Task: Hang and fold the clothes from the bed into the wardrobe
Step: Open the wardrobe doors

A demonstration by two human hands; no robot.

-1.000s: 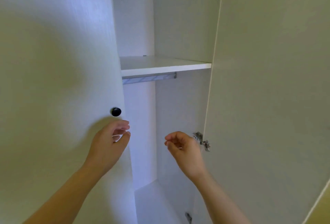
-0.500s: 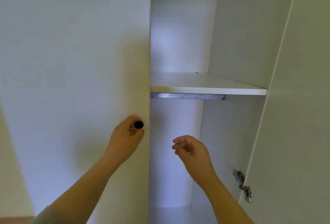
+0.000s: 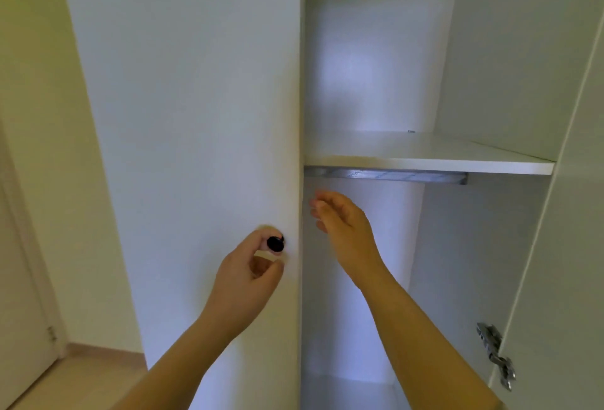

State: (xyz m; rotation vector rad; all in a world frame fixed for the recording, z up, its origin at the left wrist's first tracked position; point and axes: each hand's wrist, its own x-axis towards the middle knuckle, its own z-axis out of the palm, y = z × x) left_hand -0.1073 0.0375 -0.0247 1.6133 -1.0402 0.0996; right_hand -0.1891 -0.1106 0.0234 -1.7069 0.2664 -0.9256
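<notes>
The white wardrobe fills the view, and its left door (image 3: 196, 115) faces me. My left hand (image 3: 245, 279) curls its thumb and fingers around the small black knob (image 3: 275, 244) near that door's right edge. My right hand (image 3: 343, 223) is raised inside the opening, holding nothing, with loosely bent fingers close to the door's edge. A white shelf (image 3: 425, 154) crosses the inside of the wardrobe, and a metal hanging rail (image 3: 385, 176) sits just under it. No clothes or bed are in view.
The right door (image 3: 581, 213) stands swung open at the right edge, with a metal hinge (image 3: 493, 350) low on it. A pale wall and a room door (image 3: 19, 279) are at the left, above a light wooden floor (image 3: 81, 377).
My left hand rose to the black knob and closed around it. My right hand moved up and left toward the left door's edge. The view turned left.
</notes>
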